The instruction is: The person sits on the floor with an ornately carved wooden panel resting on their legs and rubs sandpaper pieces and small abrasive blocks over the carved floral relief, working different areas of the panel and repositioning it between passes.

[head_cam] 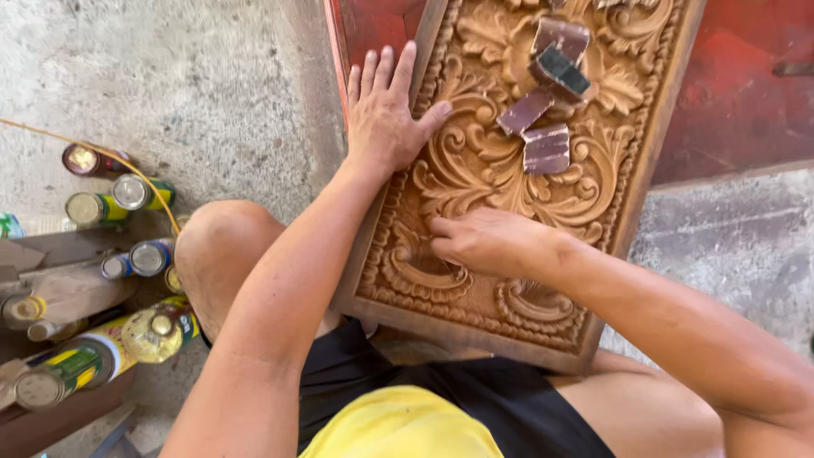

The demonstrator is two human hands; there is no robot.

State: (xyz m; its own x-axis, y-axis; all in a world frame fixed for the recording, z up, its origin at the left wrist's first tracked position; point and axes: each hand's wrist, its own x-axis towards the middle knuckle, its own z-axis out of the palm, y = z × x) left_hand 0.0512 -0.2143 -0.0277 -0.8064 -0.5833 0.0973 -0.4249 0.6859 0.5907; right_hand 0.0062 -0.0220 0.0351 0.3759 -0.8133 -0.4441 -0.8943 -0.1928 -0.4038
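A carved wooden panel [475, 170] with leafy scroll relief leans across my lap. My left hand [386, 110] lies flat on its left edge, fingers spread, holding nothing. My right hand [483, 242] presses down on the lower carving with curled fingers; whatever is under the fingertips is hidden. Several folded pieces of dark sandpaper [547, 148] rest on the upper part of the panel.
To the left on the concrete floor stand several cans and bottles [127, 195], with a yellow cord [153, 187] running over them and wooden scraps [59, 288] beside. A red surface [738, 93] lies behind the panel. My knees sit under the panel.
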